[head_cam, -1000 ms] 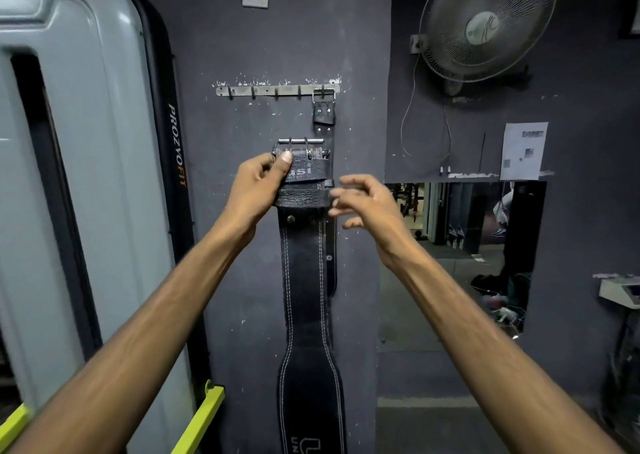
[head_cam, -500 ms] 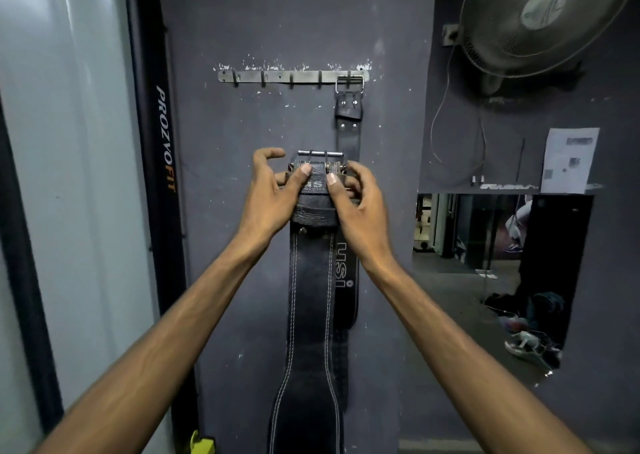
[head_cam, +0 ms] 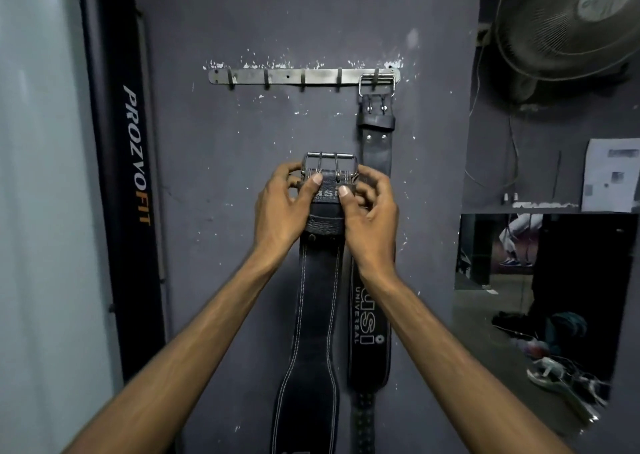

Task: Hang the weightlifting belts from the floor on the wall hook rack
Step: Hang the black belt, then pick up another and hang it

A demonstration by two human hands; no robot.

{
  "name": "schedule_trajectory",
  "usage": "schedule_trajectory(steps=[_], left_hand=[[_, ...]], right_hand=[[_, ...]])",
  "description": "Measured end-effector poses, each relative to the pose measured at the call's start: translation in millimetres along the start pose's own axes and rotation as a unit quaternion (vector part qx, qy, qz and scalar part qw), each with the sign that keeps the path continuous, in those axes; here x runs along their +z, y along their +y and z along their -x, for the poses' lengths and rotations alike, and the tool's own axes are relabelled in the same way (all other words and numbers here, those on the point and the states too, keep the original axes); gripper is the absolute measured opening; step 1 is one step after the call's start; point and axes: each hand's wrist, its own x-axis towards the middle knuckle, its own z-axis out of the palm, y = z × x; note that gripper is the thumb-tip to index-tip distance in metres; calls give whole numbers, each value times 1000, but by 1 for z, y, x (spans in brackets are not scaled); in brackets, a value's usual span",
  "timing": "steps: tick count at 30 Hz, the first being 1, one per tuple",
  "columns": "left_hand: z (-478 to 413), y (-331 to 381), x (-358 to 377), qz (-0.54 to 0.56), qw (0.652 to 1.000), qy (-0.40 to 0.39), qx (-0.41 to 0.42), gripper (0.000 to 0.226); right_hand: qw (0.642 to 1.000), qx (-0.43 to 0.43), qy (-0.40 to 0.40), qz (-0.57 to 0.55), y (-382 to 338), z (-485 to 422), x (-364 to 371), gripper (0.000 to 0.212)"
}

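Note:
I hold a black leather weightlifting belt (head_cam: 317,315) upright against the dark wall, its metal buckle (head_cam: 329,164) on top. My left hand (head_cam: 282,207) grips the buckle end from the left and my right hand (head_cam: 369,211) grips it from the right, thumbs on the front. The buckle is well below the metal hook rack (head_cam: 294,76). A second black belt (head_cam: 375,148) hangs by its buckle from the rack's rightmost hook, partly hidden behind my right hand. The other hooks are bare.
A black padded column marked PROZVOFIT (head_cam: 135,155) and a pale panel (head_cam: 38,211) stand on the left. A wall fan (head_cam: 571,20) sits top right, a paper sheet (head_cam: 611,174) below it. A mirror (head_cam: 540,297) at lower right reflects items on the floor.
My right hand came in and took hold of the buckle end beside the left hand. The view moved closer to the wall, and the belt's buckle stays below the rack.

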Motion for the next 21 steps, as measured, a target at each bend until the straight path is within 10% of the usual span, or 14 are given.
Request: schedule_trajectory(steps=[7,21], left_hand=[[-70,-32,38,-146,978,17,149,42],[-271,-17,115,-262,947,89,166,42]], right_hand=[[996,-87,-1,21,43,-72,16,49],[939,-216,-24,267,50,-293,43,47]])
